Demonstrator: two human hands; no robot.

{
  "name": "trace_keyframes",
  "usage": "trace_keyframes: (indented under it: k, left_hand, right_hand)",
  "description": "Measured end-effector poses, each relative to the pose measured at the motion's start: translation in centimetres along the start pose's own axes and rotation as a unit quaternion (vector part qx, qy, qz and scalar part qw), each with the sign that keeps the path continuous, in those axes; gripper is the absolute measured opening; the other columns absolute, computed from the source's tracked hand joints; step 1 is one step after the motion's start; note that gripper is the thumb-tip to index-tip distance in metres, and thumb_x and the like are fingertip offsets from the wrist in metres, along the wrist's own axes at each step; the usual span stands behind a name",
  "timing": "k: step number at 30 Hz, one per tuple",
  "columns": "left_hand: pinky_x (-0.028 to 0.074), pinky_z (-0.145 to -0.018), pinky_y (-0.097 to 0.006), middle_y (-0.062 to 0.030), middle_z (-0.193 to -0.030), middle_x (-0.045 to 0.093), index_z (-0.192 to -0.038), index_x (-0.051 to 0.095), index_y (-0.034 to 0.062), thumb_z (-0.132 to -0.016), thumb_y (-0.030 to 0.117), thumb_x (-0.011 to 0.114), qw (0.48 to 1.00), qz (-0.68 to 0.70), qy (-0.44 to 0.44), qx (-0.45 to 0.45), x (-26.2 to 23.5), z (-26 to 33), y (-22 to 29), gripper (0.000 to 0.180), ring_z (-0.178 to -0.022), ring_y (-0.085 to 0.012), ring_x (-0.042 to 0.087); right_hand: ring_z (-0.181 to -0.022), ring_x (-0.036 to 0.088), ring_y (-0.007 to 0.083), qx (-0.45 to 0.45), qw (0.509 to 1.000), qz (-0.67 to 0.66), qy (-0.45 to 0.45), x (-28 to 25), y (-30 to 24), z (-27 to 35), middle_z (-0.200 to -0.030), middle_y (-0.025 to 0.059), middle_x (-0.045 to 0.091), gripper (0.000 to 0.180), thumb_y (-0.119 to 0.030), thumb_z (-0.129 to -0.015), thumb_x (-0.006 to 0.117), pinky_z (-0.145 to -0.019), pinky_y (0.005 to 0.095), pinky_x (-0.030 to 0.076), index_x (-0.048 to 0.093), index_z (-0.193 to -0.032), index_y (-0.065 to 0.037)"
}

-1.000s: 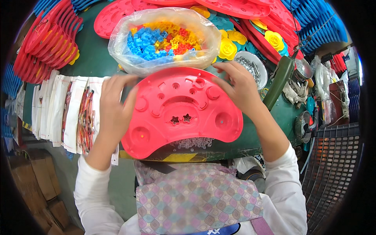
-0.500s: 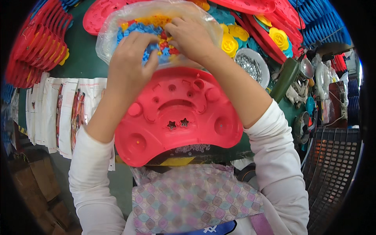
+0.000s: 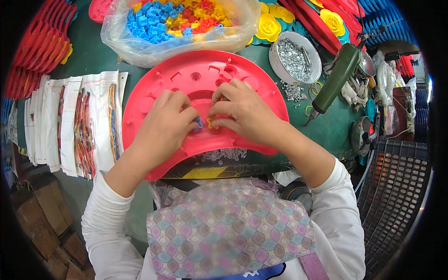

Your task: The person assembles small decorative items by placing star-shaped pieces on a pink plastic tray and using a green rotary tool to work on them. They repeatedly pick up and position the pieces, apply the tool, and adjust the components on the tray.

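Observation:
A red plastic shell (image 3: 154, 125) with molded hollows lies in front of me near the table's front edge. Over its middle, my left hand (image 3: 170, 122) pinches a small blue star-shaped piece (image 3: 198, 124) between thumb and fingers. Close beside it, my right hand (image 3: 240, 109) is closed on a small yellow star-shaped piece (image 3: 209, 123). The two star holes of the shell are covered by the hands and pieces. Behind the shell sits a clear plastic bag (image 3: 144, 56), opened wide, full of blue, yellow and red star pieces.
Right of the shell stand a white bowl of screws (image 3: 294, 58) and a hanging green electric screwdriver (image 3: 337, 81). White packets with colored wires (image 3: 84, 126) line the left. Stacked red parts (image 3: 39, 51) rise behind them; yellow flower-shaped parts (image 3: 268, 28) lie at the back. A black crate (image 3: 396, 186) stands at right.
Both hands have come back from the bag toward me, now with a blue and a yellow star piece over the shell. The shell sits slightly turned, and the bag shows uncovered.

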State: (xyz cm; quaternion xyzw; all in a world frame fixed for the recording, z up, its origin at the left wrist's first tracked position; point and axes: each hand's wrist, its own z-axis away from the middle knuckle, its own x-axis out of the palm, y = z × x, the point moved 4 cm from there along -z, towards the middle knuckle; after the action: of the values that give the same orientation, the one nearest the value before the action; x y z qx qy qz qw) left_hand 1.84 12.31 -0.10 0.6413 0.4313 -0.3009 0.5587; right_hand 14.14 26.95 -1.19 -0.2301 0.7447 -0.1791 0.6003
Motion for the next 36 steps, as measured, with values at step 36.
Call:
trace_keyframes:
  k: [36]
  left_hand:
    - [0.040,-0.116,-0.051,-0.0111,-0.137,0.060,-0.075,0.063,0.0042,-0.076,0.014,0.065,0.989,-0.135,0.021,0.061,2.6,6.4,5.6,0.010,-0.138,-0.0330,0.045]
  right_hand:
    - [-0.089,0.063,0.0255,0.053,0.984,-0.149,0.083,-0.7,-1.7,2.0,-0.097,0.0080,0.066,0.020,0.001,-0.083,0.075,-0.086,0.0375,0.052,0.066,-0.100,-0.005]
